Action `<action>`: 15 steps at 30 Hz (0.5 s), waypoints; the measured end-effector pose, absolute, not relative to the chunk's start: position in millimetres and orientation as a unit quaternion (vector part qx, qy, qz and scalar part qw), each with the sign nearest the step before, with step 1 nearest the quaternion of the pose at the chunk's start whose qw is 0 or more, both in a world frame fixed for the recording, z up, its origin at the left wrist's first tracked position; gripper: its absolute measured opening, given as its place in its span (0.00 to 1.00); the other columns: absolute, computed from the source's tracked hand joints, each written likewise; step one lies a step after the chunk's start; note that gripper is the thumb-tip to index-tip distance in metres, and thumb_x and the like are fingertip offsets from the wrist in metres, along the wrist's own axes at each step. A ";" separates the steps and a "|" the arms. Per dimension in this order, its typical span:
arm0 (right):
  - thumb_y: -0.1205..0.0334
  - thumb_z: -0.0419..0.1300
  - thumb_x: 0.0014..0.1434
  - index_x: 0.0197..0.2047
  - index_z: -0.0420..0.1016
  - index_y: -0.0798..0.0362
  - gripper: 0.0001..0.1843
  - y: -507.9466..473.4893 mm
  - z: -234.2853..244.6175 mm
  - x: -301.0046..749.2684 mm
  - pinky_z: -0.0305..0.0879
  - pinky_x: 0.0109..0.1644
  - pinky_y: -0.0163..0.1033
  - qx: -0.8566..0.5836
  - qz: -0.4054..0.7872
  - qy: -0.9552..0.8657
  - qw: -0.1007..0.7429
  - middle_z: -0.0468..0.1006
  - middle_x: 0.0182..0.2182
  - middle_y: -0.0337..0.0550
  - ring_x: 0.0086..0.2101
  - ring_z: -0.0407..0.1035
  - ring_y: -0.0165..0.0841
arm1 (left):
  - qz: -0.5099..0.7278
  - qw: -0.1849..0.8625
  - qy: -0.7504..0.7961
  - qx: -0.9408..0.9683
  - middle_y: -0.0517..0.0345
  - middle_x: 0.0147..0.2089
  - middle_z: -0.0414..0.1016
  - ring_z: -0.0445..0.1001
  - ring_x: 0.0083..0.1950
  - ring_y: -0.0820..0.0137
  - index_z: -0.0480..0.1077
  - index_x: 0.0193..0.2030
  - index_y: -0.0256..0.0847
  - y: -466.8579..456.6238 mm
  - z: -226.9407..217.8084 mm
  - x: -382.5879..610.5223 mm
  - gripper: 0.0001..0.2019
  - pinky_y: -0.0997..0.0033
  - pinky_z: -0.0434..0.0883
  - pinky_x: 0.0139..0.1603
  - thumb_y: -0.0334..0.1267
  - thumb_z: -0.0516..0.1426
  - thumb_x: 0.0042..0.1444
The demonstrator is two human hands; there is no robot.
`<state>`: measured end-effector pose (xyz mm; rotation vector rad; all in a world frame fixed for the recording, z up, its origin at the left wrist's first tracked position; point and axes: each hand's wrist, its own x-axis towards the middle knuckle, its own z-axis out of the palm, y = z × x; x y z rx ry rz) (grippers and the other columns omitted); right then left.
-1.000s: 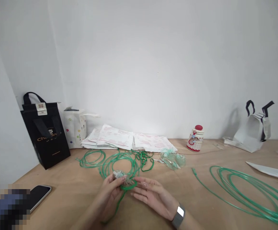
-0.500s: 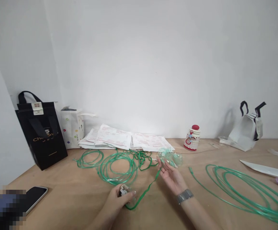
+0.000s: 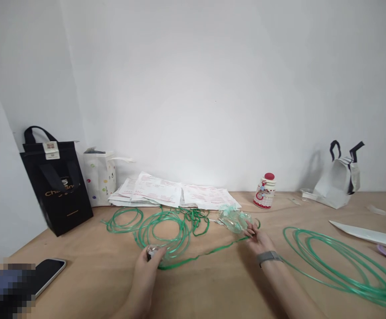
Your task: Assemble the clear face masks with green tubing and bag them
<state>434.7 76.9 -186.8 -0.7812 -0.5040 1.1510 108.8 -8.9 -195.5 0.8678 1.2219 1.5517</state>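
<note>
My left hand (image 3: 148, 263) is closed around a small clear plastic mask (image 3: 153, 251), mostly hidden by the fingers. From it a green elastic strap (image 3: 209, 253) stretches up and to the right across the table. The far part of this strap is pinched in the fingers of my right hand (image 3: 259, 240), which has a grey band at the wrist. Just beyond the right fingertips lie clear greenish plastic masks (image 3: 233, 219) in a heap. Close behind my left hand is a coil of green tubing (image 3: 139, 237).
White printed packets (image 3: 159, 189) lie along the wall, with tangled green straps (image 3: 197, 219) before them. Another tubing coil (image 3: 345, 266) spreads at right. A red-capped bottle (image 3: 265, 190), black bag (image 3: 60, 186), white bags (image 3: 101, 177) and a phone (image 3: 50, 272) stand or lie around.
My right hand has moved right, pulling the green strap out longer and straighter. My left hand has shifted left and slightly up with the mask.
</note>
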 end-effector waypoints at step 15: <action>0.44 0.58 0.50 0.26 0.69 0.55 0.20 28.8 -176.6 327.9 0.43 0.15 0.30 -0.447 0.483 -0.546 0.518 0.58 0.08 0.27 0.11 0.49 0.23 | 0.554 0.552 0.385 0.491 0.61 0.27 0.69 0.68 0.31 0.70 0.70 0.27 0.38 -25.4 -185.6 128.9 0.14 0.71 0.67 0.33 0.45 0.65 0.38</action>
